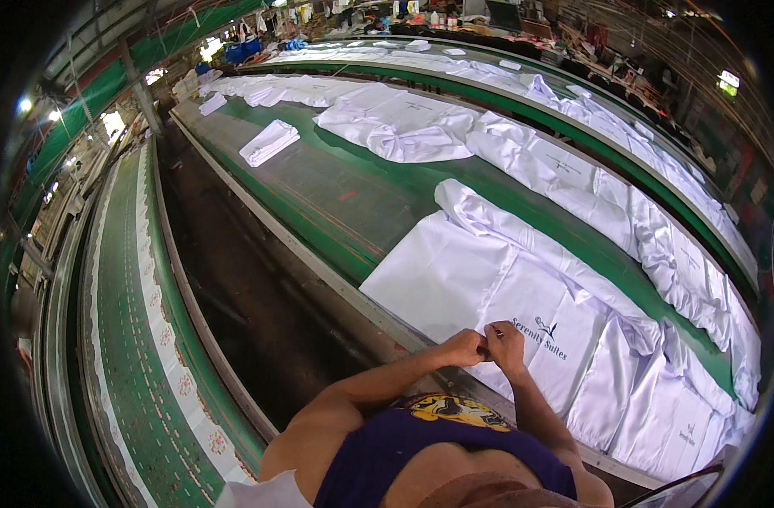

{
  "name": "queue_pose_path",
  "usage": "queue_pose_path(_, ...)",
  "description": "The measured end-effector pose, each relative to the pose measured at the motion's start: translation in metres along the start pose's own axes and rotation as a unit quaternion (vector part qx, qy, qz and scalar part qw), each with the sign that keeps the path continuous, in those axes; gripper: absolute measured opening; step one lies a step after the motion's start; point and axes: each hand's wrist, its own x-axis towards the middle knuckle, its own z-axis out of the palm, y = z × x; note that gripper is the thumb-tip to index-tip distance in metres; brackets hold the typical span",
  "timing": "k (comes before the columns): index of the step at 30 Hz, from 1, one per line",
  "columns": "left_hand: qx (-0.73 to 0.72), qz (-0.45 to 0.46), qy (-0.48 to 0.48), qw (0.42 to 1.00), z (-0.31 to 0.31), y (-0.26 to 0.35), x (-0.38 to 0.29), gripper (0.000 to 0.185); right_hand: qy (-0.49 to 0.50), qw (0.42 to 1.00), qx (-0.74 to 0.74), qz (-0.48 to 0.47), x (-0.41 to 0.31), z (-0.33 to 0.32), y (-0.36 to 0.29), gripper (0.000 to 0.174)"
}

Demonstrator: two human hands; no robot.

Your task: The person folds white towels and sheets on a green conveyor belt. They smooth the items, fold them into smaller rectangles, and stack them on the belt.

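Both of my hands meet in front of my chest, above the near edge of a long green printing table (336, 216). My left hand (464, 348) has its fingers curled against those of my right hand (506, 344); whether something small is between them is too small to tell. Just beyond them lies white fabric (444, 273) with a dark printed logo and lettering, its far side bunched into a loose roll. More printed white cloth (399, 120) runs in a crumpled row along the table's far side.
A folded white cloth bundle (269, 143) rests farther up the table. Across a dark aisle (234, 254) at left stands another green table with a flower-patterned strip (164, 336). Behind, a further table (387, 70) carries white cloth. A post (139, 89) rises at upper left.
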Motion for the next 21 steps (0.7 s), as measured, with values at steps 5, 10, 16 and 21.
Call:
queue_pose_path(5,-0.007,-0.034,0.007,0.999,0.007,-0.001,0.0,0.028,0.081,0.973,-0.149,-0.157,-0.01,-0.008,0.03,0.017)
queue_pose_path(10,-0.015,-0.027,0.023,0.999,0.023,-0.012,-0.006,0.026,-0.02,0.978,-0.138,-0.158,-0.029,-0.001,0.067,0.023)
queue_pose_path(16,0.005,-0.006,0.087,0.996,0.029,-0.007,-0.007,0.024,0.006,0.976,-0.136,-0.168,-0.033,0.005,0.075,0.026)
queue_pose_path(21,0.062,0.011,0.139,0.988,0.04,-0.002,-0.012,0.022,-0.023,0.976,-0.136,-0.166,-0.035,0.002,0.075,0.027)
